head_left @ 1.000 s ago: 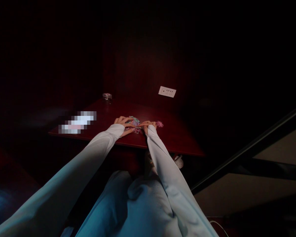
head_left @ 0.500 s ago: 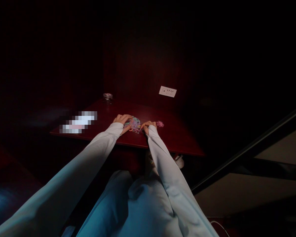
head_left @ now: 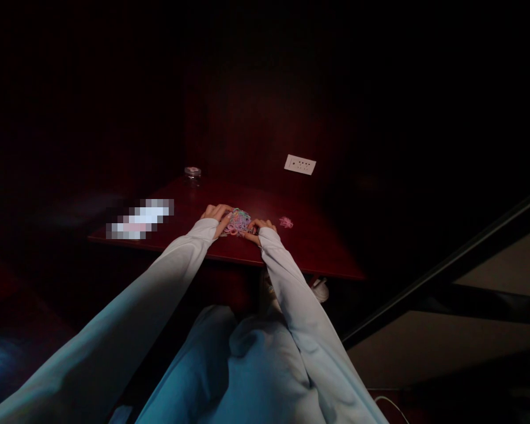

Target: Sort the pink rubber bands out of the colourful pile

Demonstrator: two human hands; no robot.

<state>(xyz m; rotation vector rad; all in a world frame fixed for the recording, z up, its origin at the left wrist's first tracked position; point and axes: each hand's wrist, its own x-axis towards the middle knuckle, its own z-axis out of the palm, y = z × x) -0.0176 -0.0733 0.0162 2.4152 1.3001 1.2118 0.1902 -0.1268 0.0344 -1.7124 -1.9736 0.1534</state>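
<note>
Loops [head_left: 239, 222], multicoloured, piled on counter [head_left: 309, 250], left grip [head_left: 216, 212] and right grip [head_left: 264, 226] touching opposite sides, cannot tell whether clamped

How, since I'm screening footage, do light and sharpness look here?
In the head view, upper corners are near-black, bluish light tints the trousers, faint sheen on the red table, pixelation hides a bright patch; the multicoloured pile lacks fine detail.

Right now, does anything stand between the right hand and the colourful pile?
Nothing visible: the right hand is at the edge of the colourful pile. The pink cluster lies on the hand's other side.
</note>
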